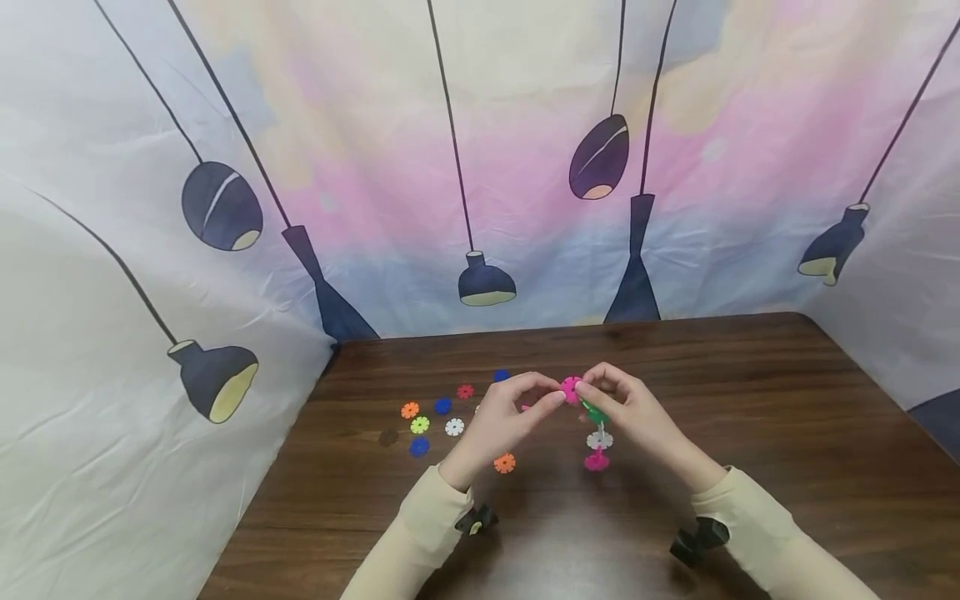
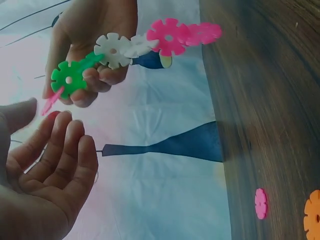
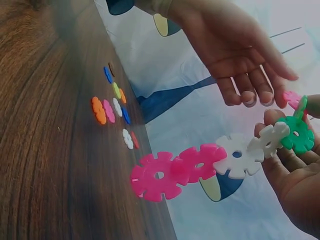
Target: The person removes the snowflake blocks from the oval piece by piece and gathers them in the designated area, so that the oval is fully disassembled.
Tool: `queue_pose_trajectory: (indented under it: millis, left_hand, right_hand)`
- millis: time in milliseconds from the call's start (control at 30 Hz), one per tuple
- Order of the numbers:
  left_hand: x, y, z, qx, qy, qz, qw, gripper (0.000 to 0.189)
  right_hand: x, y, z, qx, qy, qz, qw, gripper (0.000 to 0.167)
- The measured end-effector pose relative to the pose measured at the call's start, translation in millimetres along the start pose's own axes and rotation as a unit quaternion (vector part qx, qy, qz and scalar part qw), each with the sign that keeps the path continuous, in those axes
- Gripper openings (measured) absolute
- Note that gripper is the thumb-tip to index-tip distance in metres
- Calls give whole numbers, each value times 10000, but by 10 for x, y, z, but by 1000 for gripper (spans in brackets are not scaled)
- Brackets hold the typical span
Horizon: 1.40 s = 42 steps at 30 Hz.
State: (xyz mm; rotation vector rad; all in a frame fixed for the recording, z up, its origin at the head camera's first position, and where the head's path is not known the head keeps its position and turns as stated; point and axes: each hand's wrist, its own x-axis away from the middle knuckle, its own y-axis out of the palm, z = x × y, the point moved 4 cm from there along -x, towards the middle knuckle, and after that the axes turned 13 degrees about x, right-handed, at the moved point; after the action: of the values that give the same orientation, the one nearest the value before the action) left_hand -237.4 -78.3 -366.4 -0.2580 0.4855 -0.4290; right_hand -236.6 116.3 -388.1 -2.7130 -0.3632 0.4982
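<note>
A chain of slotted plastic snowflake discs (image 3: 245, 165), pink, white and green, hangs from my right hand (image 1: 633, 408). The right fingers and thumb pinch its green upper end (image 2: 69, 80), where a single pink disc (image 1: 570, 390) is slotted on. Two white discs come below the green ones, with two pink ones at the bottom. My left hand (image 1: 510, 408) is beside the top pink disc. In the left wrist view its fingertips are at that disc's edge, while the thumb stands apart from it. The left fingers are only loosely bent.
Loose discs lie on the brown wooden table (image 1: 787, 467), left of and under the left forearm: orange (image 1: 505, 463), white (image 1: 454, 427), blue (image 1: 419, 447), yellow-green (image 1: 420, 425), brown (image 1: 388, 437) and red (image 1: 465, 391). A lamp-print curtain (image 1: 405, 283) hangs behind the table.
</note>
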Motion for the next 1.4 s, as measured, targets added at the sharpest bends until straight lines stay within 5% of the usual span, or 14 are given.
queue_pose_trajectory:
  millis: [400, 800, 1400]
  left_hand:
    - [-9, 32, 43, 91, 208, 117, 9997, 20]
    - [65, -25, 135, -30, 503, 257, 9984, 16]
    - [156, 22, 221, 89, 816, 815, 9933, 12]
  right_hand:
    - [4, 73, -25, 102, -56, -178, 9998, 22]
    - [82, 67, -85, 1074, -467, 109, 9931, 26]
    - [206, 107, -227, 758, -1161, 507, 9890, 22]
